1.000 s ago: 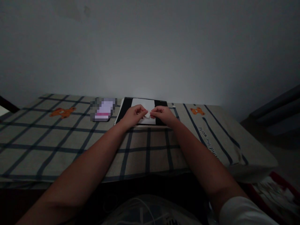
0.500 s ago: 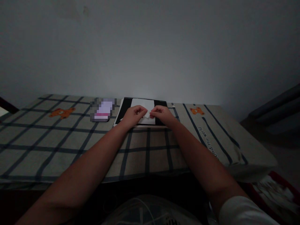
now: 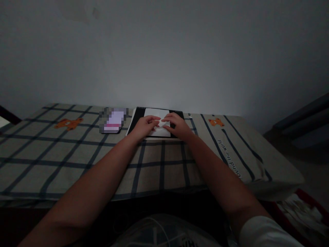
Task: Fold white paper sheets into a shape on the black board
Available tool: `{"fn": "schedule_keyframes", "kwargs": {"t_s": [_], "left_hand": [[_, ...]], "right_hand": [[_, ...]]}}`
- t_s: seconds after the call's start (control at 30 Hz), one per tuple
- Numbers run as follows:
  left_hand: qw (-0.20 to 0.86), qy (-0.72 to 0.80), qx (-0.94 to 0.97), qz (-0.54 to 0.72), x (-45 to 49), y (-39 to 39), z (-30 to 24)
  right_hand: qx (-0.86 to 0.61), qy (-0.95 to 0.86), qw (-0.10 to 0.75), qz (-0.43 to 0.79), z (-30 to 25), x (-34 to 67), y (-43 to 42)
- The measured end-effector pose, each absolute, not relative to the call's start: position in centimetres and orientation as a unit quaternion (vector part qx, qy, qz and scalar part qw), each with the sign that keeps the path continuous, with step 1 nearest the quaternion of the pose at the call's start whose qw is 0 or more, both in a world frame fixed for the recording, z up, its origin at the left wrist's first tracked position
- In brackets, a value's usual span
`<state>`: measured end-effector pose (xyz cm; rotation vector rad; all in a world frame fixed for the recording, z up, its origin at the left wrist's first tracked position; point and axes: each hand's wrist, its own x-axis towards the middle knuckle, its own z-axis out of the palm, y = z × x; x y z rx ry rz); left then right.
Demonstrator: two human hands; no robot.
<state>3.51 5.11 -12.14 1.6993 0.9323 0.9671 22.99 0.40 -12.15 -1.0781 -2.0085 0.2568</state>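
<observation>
A white sheet of paper point(image 3: 157, 113) lies on a black board point(image 3: 136, 120) at the far side of the checked cloth. My left hand point(image 3: 144, 126) rests on the paper's left part with its fingers stretched flat towards the middle. My right hand point(image 3: 177, 125) lies on the right part, fingers extended and pressing a folded piece of the paper down. The fingertips of both hands nearly meet at the centre. The room is dim and fine folds are hard to make out.
The checked cloth point(image 3: 77, 154) with orange bear prints covers the surface up to a plain wall. A pale pink-striped object point(image 3: 113, 120) lies left of the board. A red-edged container point(image 3: 305, 209) sits low at the right. White cables point(image 3: 159, 233) lie near my lap.
Both hands went from pinching a raised bit of paper between them to lying flatter on it, fingers pressing it down on the board.
</observation>
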Motion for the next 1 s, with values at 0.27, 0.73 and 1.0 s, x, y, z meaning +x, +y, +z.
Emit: {"fn": "schedule_keyframes", "kwargs": {"t_s": [0.27,0.73,1.0], "left_hand": [[0.35,0.375,0.78,0.36,3.6,4.6,-12.3],[0.062,0.413,0.878,0.235,2.3,6.0,-13.2],[0.051,0.445,0.875,0.182,2.3,6.1,-13.6]], "right_hand": [[-0.458,-0.799,0.388,0.031,-11.9,23.6,0.7],[-0.833,-0.505,0.224,-0.035,-12.2,29.5,1.5],[-0.835,-0.527,0.155,-0.018,-13.3,29.5,2.0]]}}
